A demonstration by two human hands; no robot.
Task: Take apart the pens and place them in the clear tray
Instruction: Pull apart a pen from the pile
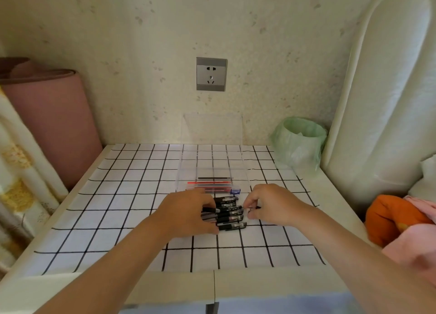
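Several black pens (230, 216) lie side by side in a row on the checked cloth, just in front of the clear tray (245, 172). My left hand (186, 213) covers the left ends of the pens, its fingers curled over them. My right hand (269, 205) is at their right ends and pinches a small dark pen part (256, 207) between thumb and forefinger. Inside the tray lie a thin black refill (214, 178), a red refill (208, 183), a clear barrel (215, 190) and a blue cap (235, 191).
The white cloth with a black grid (132, 195) covers the table. A green-lined bin (299, 144) stands at the back right. An orange and pink cloth bundle (396, 221) lies at the right edge. A pink roll (54, 125) leans at the left.
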